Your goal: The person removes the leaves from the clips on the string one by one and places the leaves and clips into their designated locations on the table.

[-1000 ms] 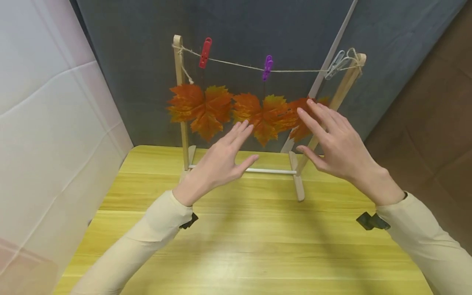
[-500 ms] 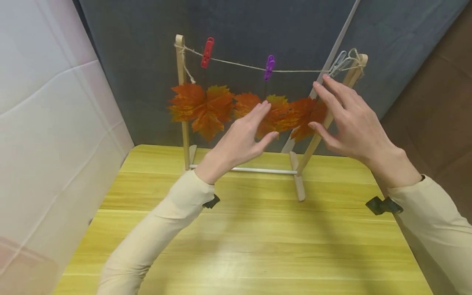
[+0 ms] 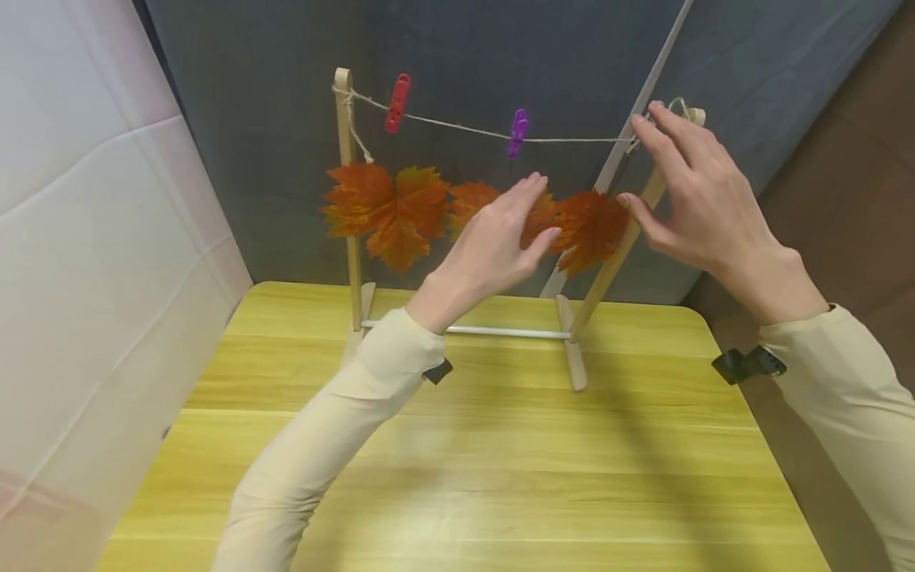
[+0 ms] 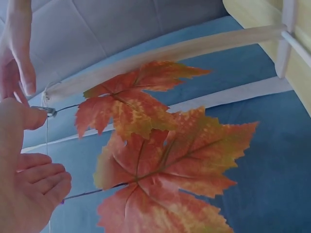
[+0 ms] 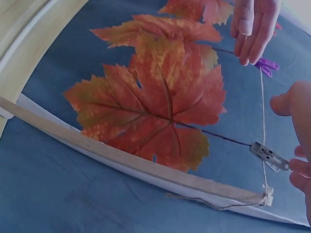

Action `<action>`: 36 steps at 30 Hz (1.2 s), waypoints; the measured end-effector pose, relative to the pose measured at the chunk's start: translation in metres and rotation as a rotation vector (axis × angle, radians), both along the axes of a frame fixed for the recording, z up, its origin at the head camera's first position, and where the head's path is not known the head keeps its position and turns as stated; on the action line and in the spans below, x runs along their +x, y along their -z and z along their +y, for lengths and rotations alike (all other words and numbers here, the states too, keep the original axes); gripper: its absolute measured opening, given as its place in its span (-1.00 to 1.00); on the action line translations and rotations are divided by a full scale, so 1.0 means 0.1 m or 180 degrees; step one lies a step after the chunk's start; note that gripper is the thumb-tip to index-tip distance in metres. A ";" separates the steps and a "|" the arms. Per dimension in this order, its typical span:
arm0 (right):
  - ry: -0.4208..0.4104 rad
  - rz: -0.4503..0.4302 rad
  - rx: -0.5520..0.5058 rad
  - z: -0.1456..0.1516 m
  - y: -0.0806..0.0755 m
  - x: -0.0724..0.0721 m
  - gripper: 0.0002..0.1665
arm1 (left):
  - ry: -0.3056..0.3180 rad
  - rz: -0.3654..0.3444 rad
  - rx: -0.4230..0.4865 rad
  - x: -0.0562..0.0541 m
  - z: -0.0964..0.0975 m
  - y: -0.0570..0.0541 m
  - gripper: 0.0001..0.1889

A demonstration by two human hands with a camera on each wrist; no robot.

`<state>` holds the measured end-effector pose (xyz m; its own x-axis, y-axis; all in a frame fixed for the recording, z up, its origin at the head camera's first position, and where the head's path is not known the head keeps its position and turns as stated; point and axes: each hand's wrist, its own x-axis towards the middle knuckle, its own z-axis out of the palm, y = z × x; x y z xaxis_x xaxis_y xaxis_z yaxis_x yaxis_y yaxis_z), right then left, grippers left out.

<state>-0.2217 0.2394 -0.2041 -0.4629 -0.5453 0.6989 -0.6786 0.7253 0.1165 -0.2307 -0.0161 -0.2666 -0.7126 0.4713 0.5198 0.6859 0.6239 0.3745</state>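
Observation:
Three orange artificial maple leaves hang by their stems from a string (image 3: 457,126) between two wooden posts. A red clothespin (image 3: 397,104) holds the left leaf (image 3: 389,208), a purple clothespin (image 3: 518,133) the middle leaf (image 3: 469,203), and a grey clothespin (image 5: 268,156) the right leaf (image 3: 588,228). My right hand (image 3: 708,202) is raised by the right post, thumb and fingers apart, fingertips close to the grey clothespin and hiding most of it in the head view. My left hand (image 3: 496,242) has its fingers extended and covers part of the middle leaf in the head view.
The stand's left post (image 3: 353,274) and right post (image 3: 608,278) rise from wooden feet, joined low down by a white rod (image 3: 511,331). It stands toward the back of a yellow wood-grain table (image 3: 457,477). A dark cloth (image 3: 465,48) hangs behind.
Both hands have moved up and to the right: the right from in front of the right leaf to the grey clothespin, the left toward the middle leaf. The leaves hang as before.

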 end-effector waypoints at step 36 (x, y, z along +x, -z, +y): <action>0.0337 -0.0397 -0.0143 0.12 -0.18 -0.27 -0.18 | 0.0123 -0.0505 0.0335 -0.53 0.66 -0.13 -0.41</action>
